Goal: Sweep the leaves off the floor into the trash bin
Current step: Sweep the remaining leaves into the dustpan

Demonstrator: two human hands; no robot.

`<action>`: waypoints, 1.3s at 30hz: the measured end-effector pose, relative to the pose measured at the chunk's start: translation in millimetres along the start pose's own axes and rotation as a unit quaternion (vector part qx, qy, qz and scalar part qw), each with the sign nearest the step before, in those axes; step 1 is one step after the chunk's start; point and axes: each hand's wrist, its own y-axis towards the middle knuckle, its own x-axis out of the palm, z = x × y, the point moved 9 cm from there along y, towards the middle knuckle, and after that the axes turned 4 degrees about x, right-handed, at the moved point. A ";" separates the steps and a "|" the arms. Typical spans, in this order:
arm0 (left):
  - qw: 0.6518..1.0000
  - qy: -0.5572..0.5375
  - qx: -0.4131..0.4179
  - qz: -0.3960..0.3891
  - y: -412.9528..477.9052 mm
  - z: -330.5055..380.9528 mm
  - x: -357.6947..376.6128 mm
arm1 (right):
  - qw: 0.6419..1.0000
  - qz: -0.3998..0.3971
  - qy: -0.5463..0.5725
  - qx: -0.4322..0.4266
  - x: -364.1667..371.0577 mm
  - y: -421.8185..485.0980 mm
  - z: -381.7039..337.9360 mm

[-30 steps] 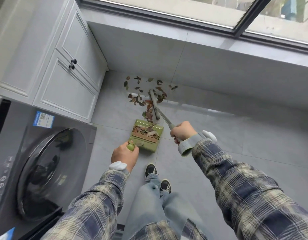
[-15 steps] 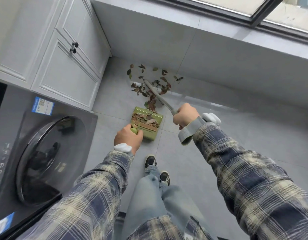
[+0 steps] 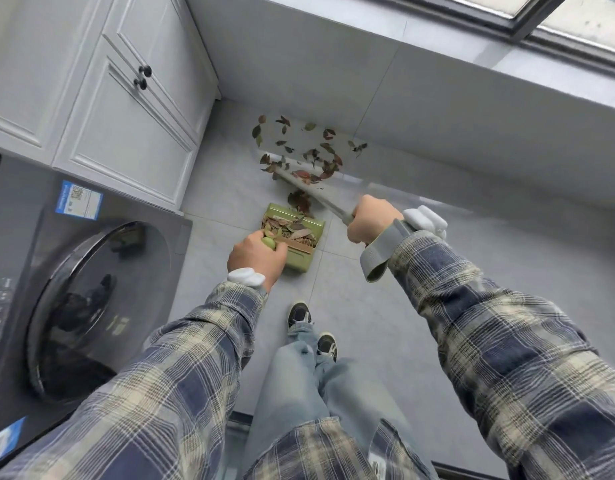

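Most leaves (image 3: 309,157) lie at twelve o'clock from the dustpan (image 3: 299,262); my right hand (image 3: 373,220), nearer, grips the broom (image 3: 316,195), shaft running toward ten; my left hand (image 3: 255,256) grips the dustpan's handle.

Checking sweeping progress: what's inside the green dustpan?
Dry brown leaves lie piled inside the dustpan. The left hand covers its near-left corner, and the leaves hide much of its floor.

Broom (image 3: 316,195) among leaves (image 3: 299,157); dustpan (image 3: 299,237)

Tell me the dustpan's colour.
Olive green dustpan, clearest in the head view.
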 end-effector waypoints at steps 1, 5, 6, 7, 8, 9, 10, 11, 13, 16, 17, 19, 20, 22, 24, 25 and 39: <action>1.000 -0.002 -0.002 -0.002 0.6 0.4 -0.2 | 1.000 -0.009 -0.013 -0.002 2.7 -2.7 1.5; 1.000 -0.009 -0.005 -0.007 -1.5 3.6 0.2 | 0.998 -0.048 -0.045 -0.012 6.9 -14.1 9.1; 1.000 -0.011 -0.004 -0.007 -1.8 3.9 0.0 | 0.997 -0.054 -0.047 -0.012 5.7 -16.0 11.1; 1.000 -0.014 -0.002 -0.007 -1.7 4.9 -0.1 | 0.997 -0.057 -0.044 -0.010 2.9 -17.3 13.3; 1.000 -0.018 0.001 -0.008 -2.5 5.9 -0.2 | 0.998 -0.055 -0.037 -0.009 -0.1 -19.2 15.2; 1.000 -0.020 -0.001 -0.008 -2.4 6.2 -0.7 | 0.998 -0.052 -0.031 -0.009 -3.5 -20.1 16.0; 1.000 -0.022 -0.005 -0.006 -2.6 5.3 -1.7 | 0.998 -0.049 -0.028 -0.011 -6.3 -20.5 15.6; 1.000 -0.024 -0.005 -0.005 -3.6 5.5 -2.2 | 0.999 -0.044 -0.025 -0.014 -8.9 -22.5 15.9; 1.000 -0.028 -0.001 -0.004 -4.9 5.6 -2.9 | 0.999 -0.032 -0.018 -0.013 -14.0 -24.9 17.4; 1.000 -0.030 -0.003 0.000 -3.7 4.8 -5.9 | 1.000 -0.008 -0.010 -0.004 -22.3 -25.2 20.4; 1.000 -0.029 -0.005 0.000 -3.6 4.8 -5.9 | 1.000 0.000 -0.006 0.000 -24.3 -24.8 21.3; 0.999 -0.031 -0.008 0.002 -3.8 4.4 -6.9 | 1.000 0.015 0.001 0.000 -27.3 -23.8 20.6; 0.999 -0.031 -0.009 0.004 -2.5 4.9 -6.8 | 1.000 0.021 0.008 -0.001 -29.4 -21.2 19.7; 1.000 -0.026 -0.012 0.006 -0.1 4.8 -6.4 | 0.999 0.032 0.025 -0.004 -32.3 -15.9 16.7; 1.000 -0.023 -0.015 0.008 3.3 7.2 -6.5 | 0.999 0.042 0.034 -0.001 -34.1 -7.4 14.2; 1.000 -0.023 -0.018 0.009 4.9 7.1 -5.9 | 0.998 0.046 0.035 -0.002 -34.5 -2.7 11.6; 1.000 0.004 -0.013 0.017 5.8 11.4 -7.5 | 0.999 0.017 -0.020 -0.018 -4.2 22.7 6.2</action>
